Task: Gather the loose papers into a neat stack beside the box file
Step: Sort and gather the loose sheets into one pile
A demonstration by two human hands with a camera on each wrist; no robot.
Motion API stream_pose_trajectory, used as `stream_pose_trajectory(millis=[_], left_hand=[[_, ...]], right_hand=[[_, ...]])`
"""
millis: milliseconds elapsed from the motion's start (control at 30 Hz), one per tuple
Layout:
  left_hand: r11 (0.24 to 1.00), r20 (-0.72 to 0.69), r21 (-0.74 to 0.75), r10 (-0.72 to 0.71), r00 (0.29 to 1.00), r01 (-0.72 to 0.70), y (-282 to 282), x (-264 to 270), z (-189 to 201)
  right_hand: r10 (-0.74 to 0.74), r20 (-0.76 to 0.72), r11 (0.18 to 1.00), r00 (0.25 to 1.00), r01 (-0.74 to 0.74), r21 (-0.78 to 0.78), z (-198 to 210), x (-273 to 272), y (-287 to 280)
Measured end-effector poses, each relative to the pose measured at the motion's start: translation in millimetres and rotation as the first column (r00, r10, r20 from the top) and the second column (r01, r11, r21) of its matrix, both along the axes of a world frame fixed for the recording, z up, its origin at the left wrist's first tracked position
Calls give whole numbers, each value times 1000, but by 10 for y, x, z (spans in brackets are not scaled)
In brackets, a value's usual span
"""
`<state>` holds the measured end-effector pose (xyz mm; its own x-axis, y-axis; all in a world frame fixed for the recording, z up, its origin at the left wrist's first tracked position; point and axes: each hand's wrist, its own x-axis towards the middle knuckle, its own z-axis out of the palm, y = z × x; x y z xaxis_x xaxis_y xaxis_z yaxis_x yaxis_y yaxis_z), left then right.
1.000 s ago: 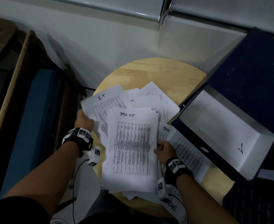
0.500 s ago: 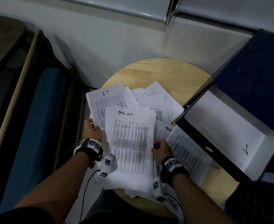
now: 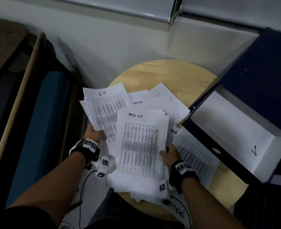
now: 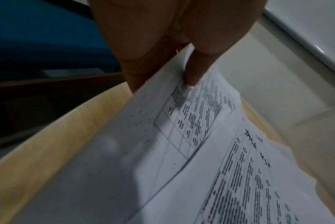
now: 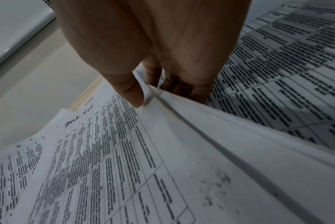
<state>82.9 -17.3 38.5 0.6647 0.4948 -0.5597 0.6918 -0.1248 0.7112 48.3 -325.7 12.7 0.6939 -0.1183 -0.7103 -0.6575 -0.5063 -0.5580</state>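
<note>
Loose printed papers (image 3: 154, 103) lie fanned over a round wooden table (image 3: 174, 75). My left hand (image 3: 93, 133) pinches the lower edge of the sheets headed "I.T" (image 3: 106, 109), thumb on top (image 4: 193, 71) and fingers beneath. My right hand (image 3: 169, 152) grips the right edge of the bundle headed "Task List" (image 3: 139, 146); its thumb (image 5: 132, 94) lies on top and the fingers curl under. The dark blue box file (image 3: 245, 123) lies open at the table's right, white inside. More sheets (image 3: 194, 156) lie between my right hand and the file.
A white wall (image 3: 120, 40) stands behind the table. To the left is a blue cushioned seat (image 3: 42, 126) with a wooden frame (image 3: 14, 103). One sheet (image 3: 179, 212) hangs over the table's near edge. Bare wood (image 3: 225, 184) shows at the near right.
Both hands have drawn their papers inward and the "I.T" sheets now sit closer to the "Task List" bundle. The head view has shifted slightly.
</note>
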Motion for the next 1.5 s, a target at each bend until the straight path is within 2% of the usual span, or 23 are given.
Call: stream_pose_trajectory(millis=[133, 200, 300, 367, 433, 467, 500, 533, 567, 600, 667, 700, 800, 867, 900, 1000, 1067, 1167, 1233, 1300, 1433, 1500], left_hand=[[959, 50, 284, -43, 998, 27, 59, 74, 180], [950, 133, 310, -84, 988, 39, 128, 206, 283], [925, 179, 377, -130, 975, 54, 205, 355, 473], [903, 302, 423, -65, 951, -72, 334, 459, 612], [901, 507, 380, -12, 862, -211, 546, 633, 773], [921, 625, 274, 49, 779, -278, 697, 725, 853], [943, 717, 93, 158, 679, -318, 819, 806, 962], [948, 753, -35, 234, 615, -317, 946, 896, 1008], [949, 747, -93, 267, 609, -302, 971, 937, 1071], [963, 723, -78, 232, 651, -257, 931, 946, 1087], [997, 671, 52, 5, 742, -53, 692, 926, 913], [990, 601, 125, -131, 788, 68, 539, 853, 733], [925, 232, 158, -374, 898, 345, 40, 459, 168], [843, -74, 251, -473, 878, 475, -255, 120, -55], [820, -169, 254, -484, 858, 513, -375, -25, -120], [838, -265, 223, -439, 858, 498, -532, -208, -233], [814, -294, 222, -469, 833, 537, -556, -201, -262], [789, -270, 278, -483, 833, 547, -506, -216, -279], [851, -247, 267, -392, 886, 452, -429, -246, -284], [909, -210, 191, -330, 920, 369, -417, -277, -277], [915, -251, 140, -337, 908, 378, -493, -299, -175], [944, -261, 42, -306, 916, 328, -473, -273, -211]], right_hand=[[-22, -3, 1000, 1000, 22, 9, -40, -37, 7], [-36, 4, 999, 999, 36, 10, -61, -50, 16], [-40, 6, 999, 999, 40, -1, -60, -41, 38], [-37, 3, 999, 999, 37, -8, -41, -39, 40], [-33, 2, 999, 999, 33, -10, -40, -38, 21], [-26, 4, 1000, 1000, 26, -11, -42, -40, 12], [-13, 8, 1000, 1000, 13, -14, -27, -41, 8], [-1, 7, 1000, 1000, 2, -18, -22, -38, 7], [3, 10, 1000, 1000, -3, -15, -8, -32, 15], [3, 11, 1000, 1000, -3, -4, -2, -30, 22], [5, 12, 1000, 1000, -5, 9, 18, -26, 42], [-4, 11, 1000, 1000, 3, 14, 22, -23, 52], [-93, -7, 994, 996, 94, 64, 54, 17, 64], [-146, -22, 982, 989, 147, 119, 116, 49, 45], [-180, -31, 968, 983, 183, 172, 119, 49, 35], [-148, -43, 965, 988, 154, 212, 76, -25, 9], [-97, -48, 976, 994, 104, 190, 25, -74, 3], [-49, -32, 982, 998, 54, 178, 25, -91, 8], [-83, 0, 972, 997, 81, 218, 27, -78, 7], [-150, 30, 951, 988, 136, 277, 33, -67, 8], [-275, 7, 890, 961, 252, 380, 12, -37, -2], [-290, -15, 881, 957, 273, 387, 43, -27, -11]])
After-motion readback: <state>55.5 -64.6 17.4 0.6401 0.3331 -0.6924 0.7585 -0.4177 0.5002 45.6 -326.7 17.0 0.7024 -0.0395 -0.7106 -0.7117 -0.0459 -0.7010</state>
